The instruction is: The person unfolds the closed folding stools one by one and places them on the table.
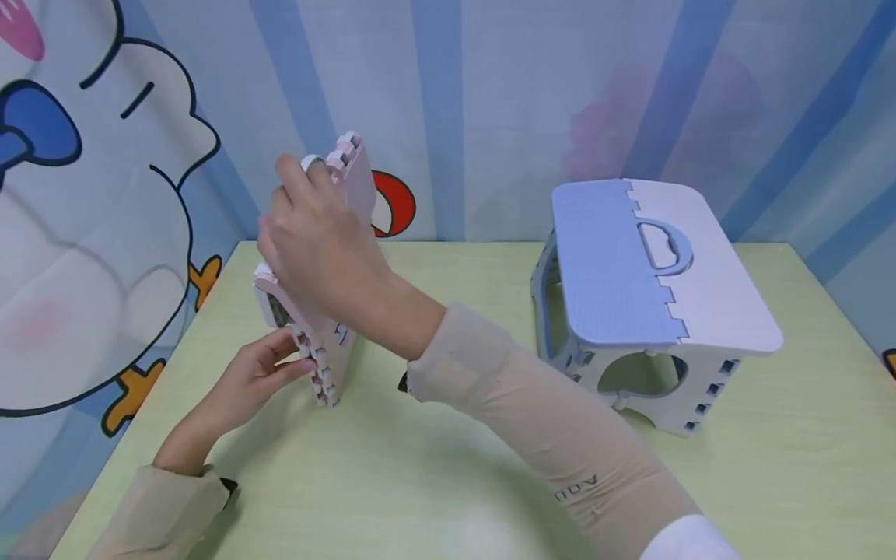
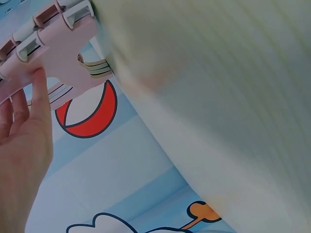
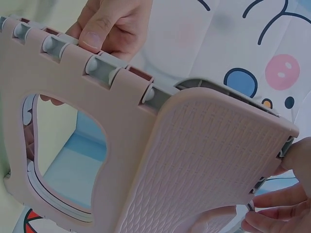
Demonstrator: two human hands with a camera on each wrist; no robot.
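A pink folding step stool (image 1: 362,183), partly folded, is held tilted above the left part of the table. My right hand (image 1: 329,233) grips its upper edge; in the right wrist view those fingers (image 3: 279,208) curl at the hinged edge of the woven-textured top. Lower down, my left hand (image 1: 262,373) pinches the knuckled hinge side. In the right wrist view the left thumb (image 3: 92,41) lies on the hinge row, and fingertips show through the leg's opening. The left wrist view shows the stool's leg panel (image 2: 63,53) beside the left hand (image 2: 26,131).
A second folding stool (image 1: 602,264), blue and pale lilac with a carry handle, stands unfolded at the right of the pale green table (image 1: 434,467). A wall with blue stripes and cartoon figures (image 1: 434,117) rises directly behind and to the left of the table.
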